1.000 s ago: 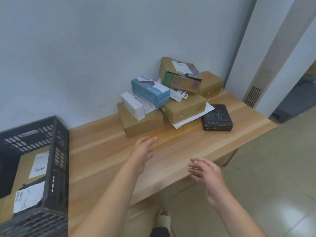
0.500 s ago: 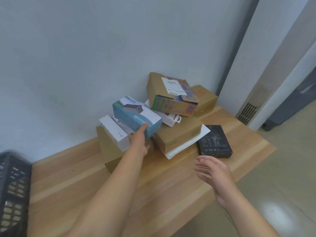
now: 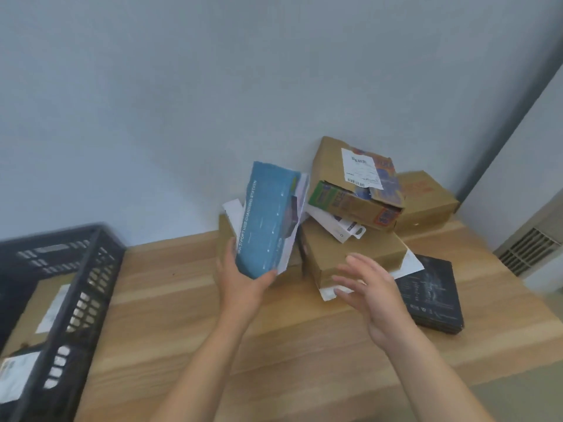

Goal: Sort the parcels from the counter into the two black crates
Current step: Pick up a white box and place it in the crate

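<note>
The left grip (image 3: 240, 284) held the blue box (image 3: 268, 220) by its lower end, the right grip (image 3: 371, 296) open, so the box might tip out.

Soft, even, shadowless light; motion blur smears the whole frame; wide-angle bending at edges.

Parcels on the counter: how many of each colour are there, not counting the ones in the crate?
Brown parcels: 4
White parcels: 3
Blue parcel, held in the left hand: 1
Black parcel: 1
Total: 9
</note>
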